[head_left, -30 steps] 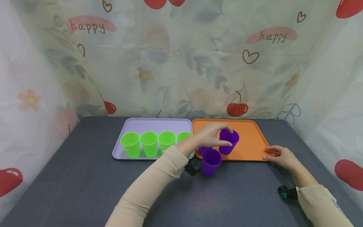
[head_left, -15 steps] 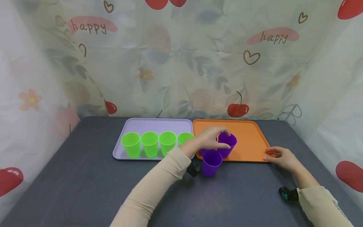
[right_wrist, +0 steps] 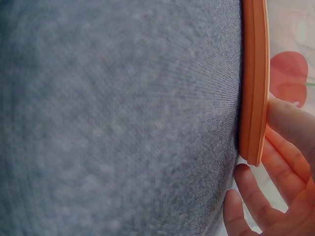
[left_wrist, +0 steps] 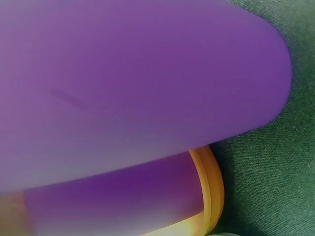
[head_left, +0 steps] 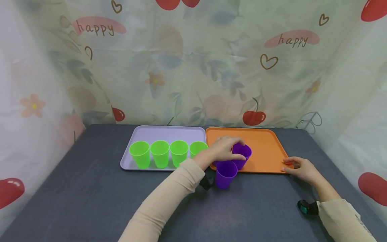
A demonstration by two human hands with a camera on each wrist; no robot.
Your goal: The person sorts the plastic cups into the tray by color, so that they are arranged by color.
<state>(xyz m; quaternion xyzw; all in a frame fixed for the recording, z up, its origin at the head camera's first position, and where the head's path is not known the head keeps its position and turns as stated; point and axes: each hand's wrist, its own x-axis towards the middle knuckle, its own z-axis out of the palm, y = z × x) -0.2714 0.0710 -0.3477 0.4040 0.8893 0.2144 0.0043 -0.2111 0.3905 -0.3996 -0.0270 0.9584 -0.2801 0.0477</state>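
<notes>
My left hand (head_left: 223, 149) curls its thumb and fingers round a purple cup (head_left: 243, 154), which stands upright at the front of the orange tray (head_left: 266, 144). Just in front of that tray, on the table, is another purple cup (head_left: 225, 176). A third one shows only as a sliver behind it, mostly hidden by my left hand. In the left wrist view the near purple cup (left_wrist: 147, 83) fills most of the picture. At the tray's front right corner my right hand (head_left: 302, 168) holds the rim between thumb and fingers; the right wrist view shows the thumb (right_wrist: 290, 120) against the rim.
Left of the orange tray, edge to edge, lies a lilac tray (head_left: 169, 131). Several green cups (head_left: 140, 158) stand in a row on it, the rightmost partly behind my left arm. A patterned curtain (head_left: 193, 84) hangs behind the dark table (head_left: 90, 188).
My left hand has brought the purple cup slightly down and toward the front edge of the orange tray. The right hand has stayed on the tray corner.
</notes>
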